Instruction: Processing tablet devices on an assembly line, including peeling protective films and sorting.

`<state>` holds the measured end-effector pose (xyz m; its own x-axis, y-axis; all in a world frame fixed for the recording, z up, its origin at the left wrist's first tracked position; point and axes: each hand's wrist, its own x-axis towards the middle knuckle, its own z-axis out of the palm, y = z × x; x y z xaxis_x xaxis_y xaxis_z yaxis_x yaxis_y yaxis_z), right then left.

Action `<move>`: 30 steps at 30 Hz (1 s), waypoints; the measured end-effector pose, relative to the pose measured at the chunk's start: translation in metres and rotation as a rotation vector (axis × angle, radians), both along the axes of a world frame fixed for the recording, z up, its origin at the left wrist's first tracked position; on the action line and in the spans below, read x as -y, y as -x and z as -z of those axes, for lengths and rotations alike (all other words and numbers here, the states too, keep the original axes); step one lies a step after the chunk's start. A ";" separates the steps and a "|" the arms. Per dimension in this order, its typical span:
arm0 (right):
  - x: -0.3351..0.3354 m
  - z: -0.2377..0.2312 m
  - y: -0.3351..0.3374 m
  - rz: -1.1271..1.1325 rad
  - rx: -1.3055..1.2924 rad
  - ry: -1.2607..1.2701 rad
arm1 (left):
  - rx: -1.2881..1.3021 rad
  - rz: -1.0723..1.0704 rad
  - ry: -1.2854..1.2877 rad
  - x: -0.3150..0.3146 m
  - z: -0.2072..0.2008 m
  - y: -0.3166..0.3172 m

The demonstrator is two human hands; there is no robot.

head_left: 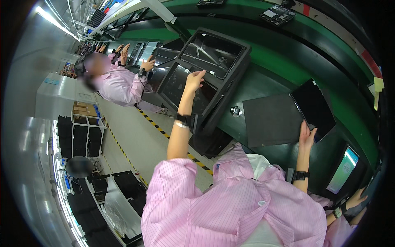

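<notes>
My right hand [306, 133] grips the lower edge of a glossy black screen panel [314, 111], its thumb and fingers closed on that edge. The panel is tilted over the right side of a dark grey mat [269, 119]. To the left, my left hand [195, 82] is over a black tray [214, 105] with two compartments. Its fingers are bent together near the divider; whatever they pinch is too small to make out. Beneath that hand lies a dark screen panel [177, 84], and another glossy screen panel [212, 53] with white tabs lies in the farther compartment.
A small dark-and-white object [235, 111] sits on the bench between tray and mat. A lit tablet [343, 171] lies at right, near another person's hand [356, 199]. A co-worker in pink [119, 84] works at far left. An opened device [276, 15] sits on the far shelf.
</notes>
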<state>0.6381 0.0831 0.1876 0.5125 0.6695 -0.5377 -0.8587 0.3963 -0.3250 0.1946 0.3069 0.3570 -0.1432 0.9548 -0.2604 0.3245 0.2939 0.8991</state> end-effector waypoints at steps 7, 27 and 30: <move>0.021 -0.105 0.072 -1.023 0.566 0.235 | 0.024 -0.120 0.483 -0.080 0.022 0.021; -0.001 -0.136 0.061 -0.746 0.884 0.093 | 0.172 -0.179 -0.456 -0.050 -0.082 -0.034; -0.028 -0.178 0.065 -0.739 1.061 -0.043 | 0.291 0.022 -0.468 0.015 -0.126 -0.062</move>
<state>0.5733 0.1113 0.3657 0.1759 0.9819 -0.0696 -0.2096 -0.0317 -0.9773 0.2564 0.2919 0.4832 -0.1074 0.9801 0.1669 0.0450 -0.1629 0.9856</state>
